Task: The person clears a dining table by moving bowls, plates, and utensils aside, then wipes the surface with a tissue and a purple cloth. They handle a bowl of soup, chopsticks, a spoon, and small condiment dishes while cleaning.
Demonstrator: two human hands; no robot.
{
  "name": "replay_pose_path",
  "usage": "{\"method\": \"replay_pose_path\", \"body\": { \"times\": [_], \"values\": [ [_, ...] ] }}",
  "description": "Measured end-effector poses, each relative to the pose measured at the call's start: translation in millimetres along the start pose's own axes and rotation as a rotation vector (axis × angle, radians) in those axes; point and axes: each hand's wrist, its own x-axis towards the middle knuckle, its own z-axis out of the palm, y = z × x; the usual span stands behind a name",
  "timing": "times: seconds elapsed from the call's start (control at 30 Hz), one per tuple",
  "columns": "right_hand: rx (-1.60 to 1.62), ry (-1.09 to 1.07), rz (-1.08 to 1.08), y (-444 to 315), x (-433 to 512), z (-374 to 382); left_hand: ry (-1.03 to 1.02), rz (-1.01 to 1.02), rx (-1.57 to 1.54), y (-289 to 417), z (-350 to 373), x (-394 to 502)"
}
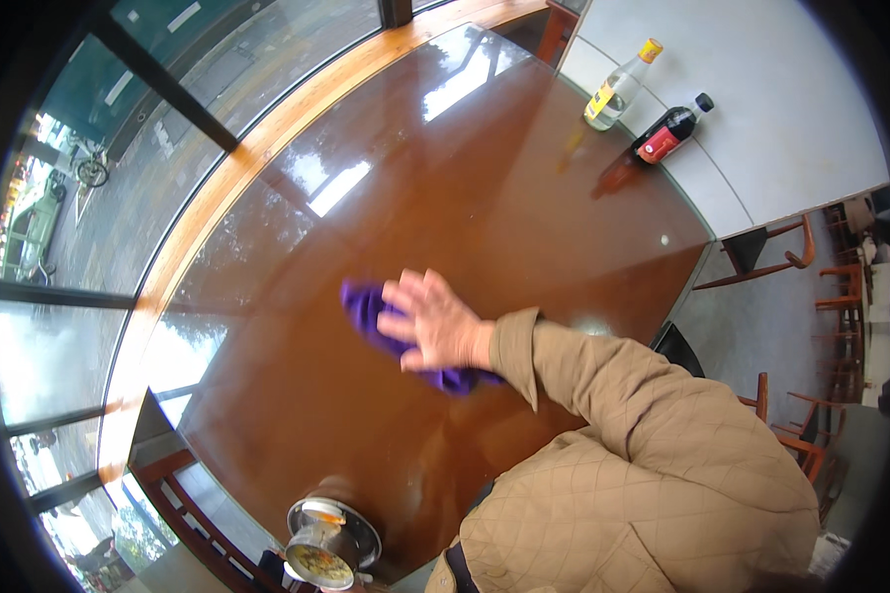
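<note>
My right hand (439,325), blurred, lies palm down with spread fingers on a crumpled purple cloth (367,307), pressing it against the glossy brown tabletop (326,400). At the bottom edge, a small part of my left hand (339,589) shows against a metal pot (325,562) with food bits in liquid. Most of that hand is hidden. Right by the pot are a small white dish (323,510) with orange remains and a round metal dish (367,530).
A clear glass bottle (612,96) with a yellow cap and a dark bottle (671,133) with a red label stand near the far right, beside an adjoining white table (756,96). Windows with a wooden sill (267,133) border the left. Wooden chairs (793,256) stand at right and lower left.
</note>
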Motion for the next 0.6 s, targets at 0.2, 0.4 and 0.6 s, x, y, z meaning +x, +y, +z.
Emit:
{"method": "replay_pose_path", "body": {
  "times": [0.2, 0.4, 0.6],
  "values": [
    [-0.081, -0.07, 0.16, 58, -98, -47, -0.057, 0.003, 0.029, 30, 79, 12],
    [-0.51, 0.32, 0.848, 211, -69, -71, -0.084, -0.005, 0.032, 54, 130, 27],
    [-0.149, 0.245, 0.572, 228, 114, -33, -0.068, -0.017, 0.043, 63, 148, 29]
  ]
}}
